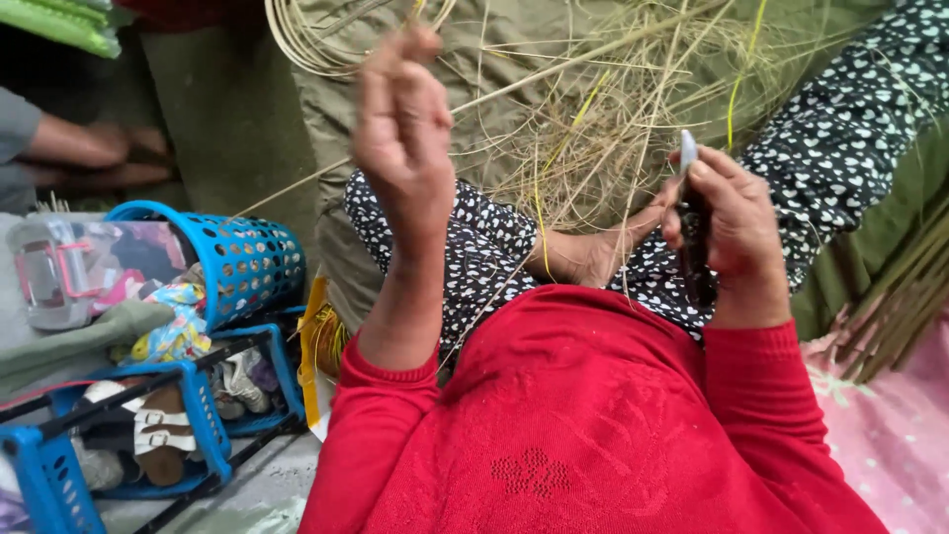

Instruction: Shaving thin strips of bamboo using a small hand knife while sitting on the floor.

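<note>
My left hand (400, 124) is raised high, fingers pinched on a thin pale cane strip (554, 79) that runs up and right over a heap of loose fibres (613, 129). My right hand (727, 222) is closed around a dark-handled knife (689, 213), blade pointing up. Both red sleeves reach out from my red sweater. My legs in black cloth with white hearts lie crossed below the hands, one bare foot (583, 259) showing between them.
A coil of cane (316, 44) lies at the top. Blue plastic baskets (247, 259) with clothes and sandals stand at the left. Another person's arm (79, 148) rests at the far left. Green stalks (905, 297) lean at the right above a pink cloth (890, 425).
</note>
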